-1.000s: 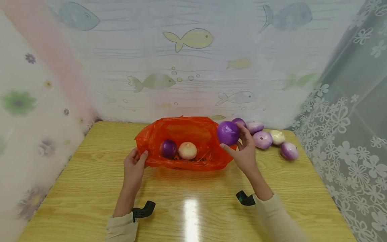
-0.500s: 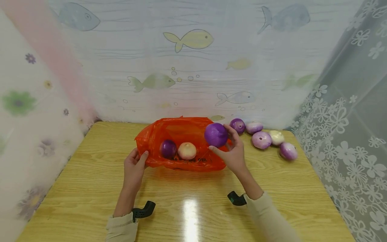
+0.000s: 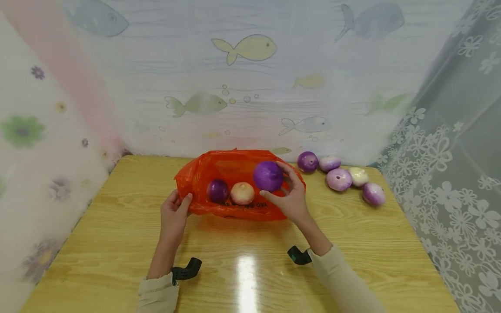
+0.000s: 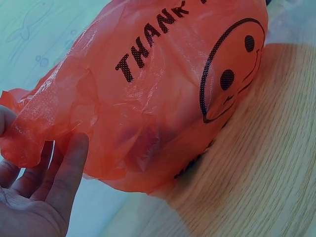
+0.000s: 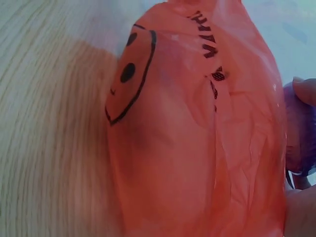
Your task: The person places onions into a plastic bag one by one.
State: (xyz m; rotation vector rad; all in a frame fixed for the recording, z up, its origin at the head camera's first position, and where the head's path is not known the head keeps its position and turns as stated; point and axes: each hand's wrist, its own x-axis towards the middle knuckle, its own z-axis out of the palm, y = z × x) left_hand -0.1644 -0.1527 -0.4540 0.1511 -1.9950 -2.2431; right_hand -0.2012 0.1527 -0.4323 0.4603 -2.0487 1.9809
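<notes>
Your left hand [image 3: 173,216] pinches the near-left rim of the orange plastic bag [image 3: 231,165], thumb on one side of the film and fingers on the other; in the left wrist view the crumpled edge sits bunched between thumb and fingers [image 4: 69,163], and the bag's side shows a black smiley face and the letters "THANK". Just past your left fingertips, inside the open mouth of the bag, lie a dark purple onion [image 3: 217,191] and, touching it on the far side from your left hand, a pale onion [image 3: 242,193].

Your right hand [image 3: 289,198] grips a bright purple onion [image 3: 268,176], fingers curled over its top and thumb under it. You hold it above the bag's opening, just beside the pale onion and clear of the wood. In the right wrist view the orange film fills most of the picture, and only a sliver of the purple onion shows at the edge under a fingertip [image 5: 306,89].

Beyond your right hand, well apart from the bag, five more onions [image 3: 339,179] lie in a loose row on the wooden table [image 3: 117,226], running from a dark purple one nearest the bag out towards the lace curtain [image 3: 450,174]. Behind everything hangs a fish-patterned curtain [image 3: 242,65].
</notes>
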